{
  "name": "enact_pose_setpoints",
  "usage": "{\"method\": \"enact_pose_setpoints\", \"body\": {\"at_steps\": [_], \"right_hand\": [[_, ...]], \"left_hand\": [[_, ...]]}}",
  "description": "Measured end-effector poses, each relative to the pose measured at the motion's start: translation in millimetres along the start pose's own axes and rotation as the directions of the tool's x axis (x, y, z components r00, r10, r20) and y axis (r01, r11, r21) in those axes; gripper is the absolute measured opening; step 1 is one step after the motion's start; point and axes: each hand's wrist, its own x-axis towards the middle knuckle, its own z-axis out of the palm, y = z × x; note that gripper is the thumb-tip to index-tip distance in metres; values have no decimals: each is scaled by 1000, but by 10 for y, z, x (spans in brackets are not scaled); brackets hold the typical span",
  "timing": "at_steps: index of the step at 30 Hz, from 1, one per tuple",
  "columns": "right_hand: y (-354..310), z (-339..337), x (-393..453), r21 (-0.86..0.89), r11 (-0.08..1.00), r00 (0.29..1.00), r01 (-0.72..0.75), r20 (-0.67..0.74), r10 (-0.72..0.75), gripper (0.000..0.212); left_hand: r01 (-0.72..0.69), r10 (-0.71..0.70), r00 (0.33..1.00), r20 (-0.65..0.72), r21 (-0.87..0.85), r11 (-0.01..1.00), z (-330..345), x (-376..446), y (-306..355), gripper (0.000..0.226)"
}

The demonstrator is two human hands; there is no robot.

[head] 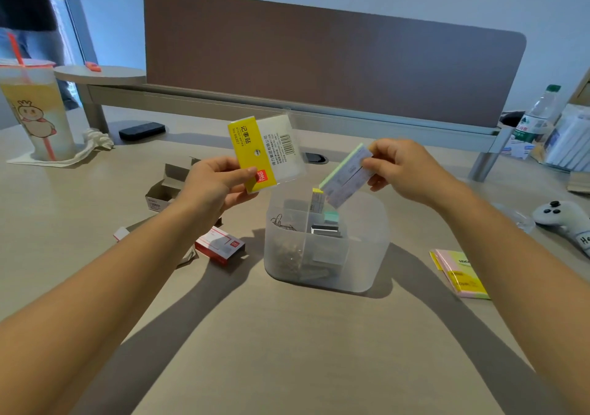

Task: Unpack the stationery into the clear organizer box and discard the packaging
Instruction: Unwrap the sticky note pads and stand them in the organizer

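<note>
Above the clear organizer box [325, 255] on the table [287, 335]: left hand [214, 184] pinching emptied yellow-banded packaging [265, 151], right hand [402, 169] pinching pastel sticky-note pad [346, 177]

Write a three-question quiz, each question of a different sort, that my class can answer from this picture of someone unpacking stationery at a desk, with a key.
1. True or false: the left hand holds the yellow-and-clear wrapper.
2. Multiple choice: the pad of sticky notes pinched by the right hand is
A. lying on the desk
B. held above the clear organizer box
C. inside the red-and-white box
3. Fill in: the unopened sticky note packs lie on the desk to the box's ____ side.

Key: 1 true; 2 B; 3 right.
</note>
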Motion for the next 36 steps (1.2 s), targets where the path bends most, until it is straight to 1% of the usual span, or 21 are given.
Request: {"method": "enact_pose_setpoints", "body": {"at_steps": [3,7,10,13,16,19,22,24,26,28,30,33,34,36], "right_hand": [[-23,45,42,-155,987,998,37,63,-27,11],[-86,112,79,-264,963,988,63,152,-23,9],[-104,214,112,-327,943,980,67,197,-2,18],[-98,322,144,-294,955,976,41,218,25,20],[-113,357,145,-186,982,968,-22,241,67,13],[-129,343,126,-136,990,962,-44,263,79,8],[-124,368,113,-151,987,962,-45,259,84,17],[-114,369,98,-136,989,977,-53,196,79,14],[-90,338,71,-101,992,990,-74,114,86,27],[-65,311,21,-116,991,993,-61,89,72,30],[-45,301,-42,-142,989,993,-38,103,53,21],[-22,303,-111,-126,992,989,-9,145,27,9],[-19,303,-126,-129,992,987,-4,161,25,9],[-23,310,-148,-160,987,980,-7,194,38,16]], "left_hand": [[3,-3,1000,4,1,1000,-15,10,-8,14],[12,-12,1000,4,7,1000,-40,31,-22,13],[23,-23,1000,12,1,1000,-50,45,-36,13],[27,-27,999,18,3,1000,-53,53,-56,13],[26,-26,1000,15,13,1000,-50,64,-69,13],[22,-22,1000,13,16,1000,-51,73,-73,14],[24,-24,999,22,12,1000,-53,70,-84,14],[28,-28,999,23,13,1000,-47,60,-95,13],[32,-32,999,25,10,999,-38,50,-104,13],[34,-34,999,27,7,999,-31,43,-101,14],[37,-38,999,29,5,999,-20,30,-95,14],[34,-34,999,27,11,999,1,3,-90,14],[33,-33,999,27,10,999,6,-9,-87,14],[28,-28,999,30,8,1000,11,-28,-85,14]]}}
